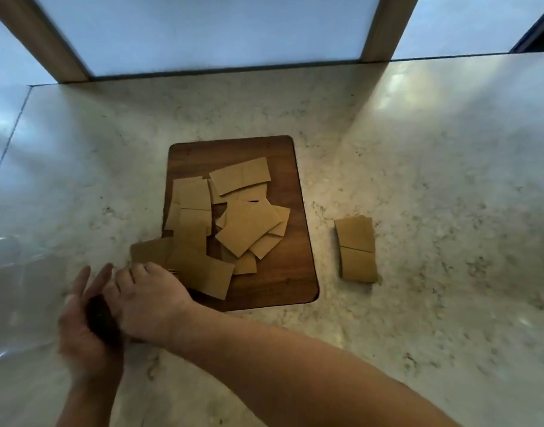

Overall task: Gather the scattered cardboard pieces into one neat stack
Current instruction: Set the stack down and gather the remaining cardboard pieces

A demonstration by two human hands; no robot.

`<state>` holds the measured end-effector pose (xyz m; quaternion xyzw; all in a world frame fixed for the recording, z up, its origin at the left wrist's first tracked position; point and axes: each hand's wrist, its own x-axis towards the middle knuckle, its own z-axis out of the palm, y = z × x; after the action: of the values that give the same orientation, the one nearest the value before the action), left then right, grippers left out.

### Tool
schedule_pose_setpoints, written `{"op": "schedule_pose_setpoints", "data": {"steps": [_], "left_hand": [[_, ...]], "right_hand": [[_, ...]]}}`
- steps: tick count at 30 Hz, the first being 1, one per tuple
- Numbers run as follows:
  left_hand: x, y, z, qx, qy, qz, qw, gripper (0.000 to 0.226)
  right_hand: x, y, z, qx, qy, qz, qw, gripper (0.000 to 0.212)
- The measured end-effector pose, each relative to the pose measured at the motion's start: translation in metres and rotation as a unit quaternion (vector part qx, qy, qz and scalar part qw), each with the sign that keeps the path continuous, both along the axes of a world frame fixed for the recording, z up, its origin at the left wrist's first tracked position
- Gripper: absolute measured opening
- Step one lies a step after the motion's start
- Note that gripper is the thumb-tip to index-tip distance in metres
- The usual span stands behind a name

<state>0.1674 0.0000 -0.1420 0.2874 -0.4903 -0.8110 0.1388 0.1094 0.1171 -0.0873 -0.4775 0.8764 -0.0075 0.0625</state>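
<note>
Many tan cardboard pieces [227,223] sprawl over my dark wooden board [298,272]; one lies off at three o'clock. Both my left hand [85,328] and right hand [147,303] look flat, gripping nothing, though blurred. Sweeping carelessly could scatter pieces off the edge.

- A pale speckled stone counter [418,180] fills most of the view.
- Frosted window panes [209,29] glow behind it, set between wooden posts [384,26].
- Window light reflects off the counter's glossy surface.
</note>
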Motion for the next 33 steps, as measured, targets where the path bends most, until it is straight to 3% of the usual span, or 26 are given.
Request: {"op": "schedule_pose_setpoints", "data": {"steps": [1, 3, 15, 22, 26, 28, 30, 31, 33], "left_hand": [[0.002, 0.006, 0.001, -0.03, 0.01, 0.016, 0.999, 0.066], [0.003, 0.011, 0.002, -0.049, 0.003, 0.022, 0.999, 0.059], [0.011, -0.006, 0.013, 0.015, 0.013, -0.002, 1.0, 0.066], [0.014, -0.018, 0.015, -0.018, -0.004, -0.055, 0.998, 0.063], [0.016, -0.013, 0.025, -0.064, 0.004, -0.076, 0.995, 0.064], [0.01, -0.011, 0.043, -0.075, 0.039, -0.081, 0.993, 0.079], [-0.006, -0.001, 0.062, -0.099, 0.086, -0.104, 0.986, 0.103], [-0.016, 0.01, 0.067, -0.112, 0.105, -0.122, 0.98, 0.105], [-0.036, 0.046, 0.075, -0.136, 0.112, -0.141, 0.974, 0.083]], "right_hand": [[-0.001, 0.002, -0.001, -0.001, 0.006, -0.002, 1.0, 0.045], [-0.003, -0.001, -0.002, -0.008, 0.001, 0.0, 1.0, 0.045], [-0.003, -0.014, -0.004, -0.01, -0.032, -0.006, 0.999, 0.052], [-0.001, -0.013, 0.0, 0.002, -0.022, 0.003, 1.0, 0.076], [0.002, -0.011, 0.006, -0.033, -0.03, 0.0, 0.999, 0.079], [-0.004, 0.0, 0.015, -0.121, -0.074, -0.03, 0.989, 0.081], [-0.017, 0.028, 0.03, -0.263, -0.15, -0.135, 0.944, 0.079], [-0.025, 0.052, 0.04, -0.329, -0.215, -0.217, 0.894, 0.077], [-0.038, 0.114, 0.054, -0.433, -0.355, -0.382, 0.735, 0.073]]}}
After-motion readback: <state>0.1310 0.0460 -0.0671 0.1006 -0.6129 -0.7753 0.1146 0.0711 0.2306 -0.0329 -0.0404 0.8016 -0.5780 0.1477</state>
